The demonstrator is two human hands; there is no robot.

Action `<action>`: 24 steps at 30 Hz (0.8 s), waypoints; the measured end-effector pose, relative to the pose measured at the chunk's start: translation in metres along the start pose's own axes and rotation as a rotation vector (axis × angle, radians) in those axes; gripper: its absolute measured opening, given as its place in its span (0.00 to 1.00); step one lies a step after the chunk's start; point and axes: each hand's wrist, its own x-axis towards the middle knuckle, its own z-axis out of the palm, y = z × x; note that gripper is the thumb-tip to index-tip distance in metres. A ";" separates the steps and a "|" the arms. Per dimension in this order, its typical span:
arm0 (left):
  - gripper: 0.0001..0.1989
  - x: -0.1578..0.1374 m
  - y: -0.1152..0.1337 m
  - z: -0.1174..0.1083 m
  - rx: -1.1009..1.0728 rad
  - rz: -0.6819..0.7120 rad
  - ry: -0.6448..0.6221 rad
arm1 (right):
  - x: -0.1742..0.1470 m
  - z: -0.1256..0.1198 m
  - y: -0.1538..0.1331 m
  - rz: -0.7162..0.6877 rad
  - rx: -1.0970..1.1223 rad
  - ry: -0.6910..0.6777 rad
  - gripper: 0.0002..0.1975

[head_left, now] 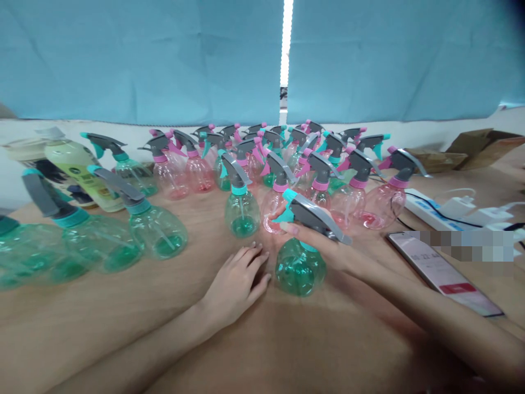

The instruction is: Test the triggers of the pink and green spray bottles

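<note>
My right hand point(324, 241) is wrapped round the neck and trigger head of a green spray bottle point(301, 271), which has a grey and turquoise sprayer. Its base tilts slightly above or on the table; which one I cannot tell. My left hand point(240, 279) rests palm down on the wood, fingers stretched out, just left of that bottle. Behind the hands stands another green spray bottle point(241, 213), with a pink spray bottle point(276, 200) to its right, partly hidden by my right fingers.
Several pink and green spray bottles crowd the back of the table point(205, 350). More green spray bottles point(158, 235) stand at left, near a pale green bottle point(84, 169). At right lie a phone point(443, 273), a power strip point(430, 210) and cardboard point(471, 150).
</note>
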 end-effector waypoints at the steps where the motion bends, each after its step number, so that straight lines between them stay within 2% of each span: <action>1: 0.19 0.000 0.000 0.000 0.003 0.001 0.001 | 0.001 0.000 0.000 -0.011 0.005 -0.001 0.06; 10: 0.19 0.001 0.000 -0.001 0.017 0.003 -0.007 | 0.003 -0.003 0.001 -0.135 -0.010 -0.021 0.08; 16: 0.19 0.001 0.001 -0.001 -0.001 -0.012 -0.004 | 0.001 -0.004 0.001 -0.127 -0.031 -0.024 0.13; 20: 0.19 0.001 0.001 -0.001 -0.006 -0.019 0.000 | 0.000 -0.003 -0.001 -0.125 0.006 -0.041 0.10; 24: 0.19 0.001 0.001 -0.002 -0.019 -0.021 -0.003 | 0.001 0.000 0.000 -0.055 0.038 -0.048 0.08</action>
